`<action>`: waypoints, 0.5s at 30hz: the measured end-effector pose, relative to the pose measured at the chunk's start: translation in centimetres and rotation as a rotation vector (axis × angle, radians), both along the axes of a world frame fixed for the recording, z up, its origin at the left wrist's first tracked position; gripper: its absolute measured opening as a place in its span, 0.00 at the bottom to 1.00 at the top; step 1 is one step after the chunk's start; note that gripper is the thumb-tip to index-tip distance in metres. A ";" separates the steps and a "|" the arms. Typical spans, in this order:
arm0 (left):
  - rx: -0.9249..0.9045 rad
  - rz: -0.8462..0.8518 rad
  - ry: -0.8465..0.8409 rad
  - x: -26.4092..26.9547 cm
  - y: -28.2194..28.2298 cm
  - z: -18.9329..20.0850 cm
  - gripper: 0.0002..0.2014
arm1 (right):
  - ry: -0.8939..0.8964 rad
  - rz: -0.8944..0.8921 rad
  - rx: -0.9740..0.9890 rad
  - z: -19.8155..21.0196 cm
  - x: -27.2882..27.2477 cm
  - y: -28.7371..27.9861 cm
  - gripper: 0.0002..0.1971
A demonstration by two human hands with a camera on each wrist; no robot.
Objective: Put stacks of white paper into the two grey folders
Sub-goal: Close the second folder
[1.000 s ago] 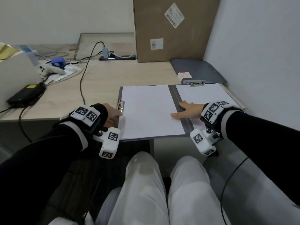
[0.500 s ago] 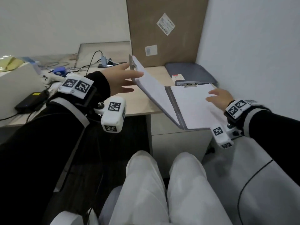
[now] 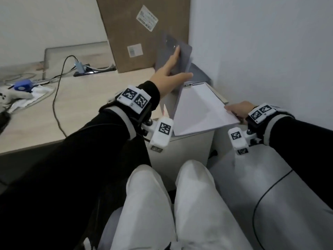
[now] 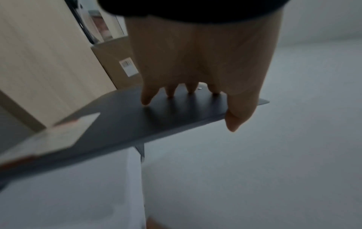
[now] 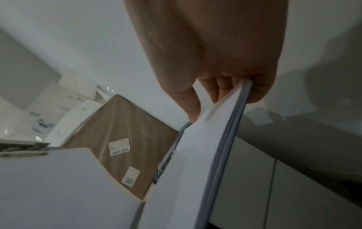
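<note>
At the right end of the desk [image 3: 86,103], close to the wall, a grey folder [image 3: 173,56] stands half shut. Its top cover is tipped up and leans over the white paper [image 3: 196,109] lying on the bottom cover. The left hand [image 3: 168,76] lies flat on the outside of that raised cover, fingers straight and spread wide, thumb hooked over the cover's edge. The right hand [image 3: 237,110] holds the near right corner of the folder, thumb on top of the paper and fingers curled under (the wrist view shows paper and grey cover pinched together). This corner sticks out past the desk's front edge. A second grey folder [image 3: 200,73] lies behind it in the back right corner. A big brown cardboard box [image 3: 129,33] leans on the wall at the back edge. Black cables [image 3: 59,83] trail across the left part of the desk.
</note>
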State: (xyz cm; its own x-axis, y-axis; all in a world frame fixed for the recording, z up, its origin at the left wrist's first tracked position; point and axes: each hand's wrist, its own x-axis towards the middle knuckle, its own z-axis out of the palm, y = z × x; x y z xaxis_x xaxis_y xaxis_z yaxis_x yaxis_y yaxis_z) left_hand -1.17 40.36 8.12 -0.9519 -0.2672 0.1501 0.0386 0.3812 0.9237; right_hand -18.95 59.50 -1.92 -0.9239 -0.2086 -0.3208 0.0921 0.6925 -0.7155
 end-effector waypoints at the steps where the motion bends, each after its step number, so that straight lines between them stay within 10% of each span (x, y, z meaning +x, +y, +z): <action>1: -0.029 -0.028 -0.015 -0.8 0.7 -0.4 0.46 | -0.072 -0.043 -0.153 -0.3 -0.6 0.1 0.26; 9: -0.214 -0.116 -0.279 -4.8 6.6 -5.1 0.22 | -0.599 -0.020 -0.891 -0.1 0.5 0.4 0.47; 15: -0.519 -0.187 -0.473 -5.4 7.4 -7.4 0.33 | -0.571 0.062 -0.859 0.8 2.0 0.3 0.20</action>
State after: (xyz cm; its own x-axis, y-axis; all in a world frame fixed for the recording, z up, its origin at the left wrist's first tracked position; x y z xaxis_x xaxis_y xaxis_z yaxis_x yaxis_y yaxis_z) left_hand -6.55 47.77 0.67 -0.9692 -0.0993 -0.2255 -0.2123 0.8012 0.5595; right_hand -16.91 59.79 -1.08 -0.6603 -0.6168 -0.4285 0.5552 -0.0165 -0.8316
